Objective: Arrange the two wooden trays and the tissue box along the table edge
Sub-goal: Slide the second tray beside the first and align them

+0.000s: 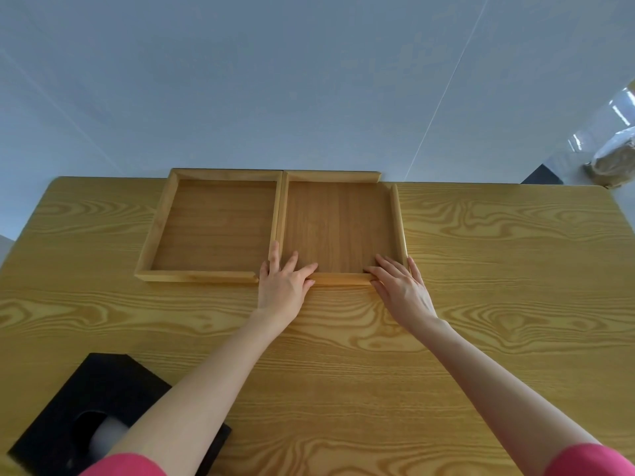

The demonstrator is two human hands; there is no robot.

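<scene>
Two shallow square wooden trays sit side by side, touching, at the far edge of the yellow wood-grain table [481, 252]. The left tray [213, 225] lies untouched. Both hands grip the right tray [338, 228] at its near rim: the left hand [283, 286] and right hand [400, 288] have fingers spread inside, thumbs apparently outside. The black tissue box [103, 400] sits near-left, under the left forearm.

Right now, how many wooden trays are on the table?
2. The left tray lies at the table's far edge. The right tray sits beside it, touching, with the left hand and right hand on its near corners. None seem hidden.
</scene>
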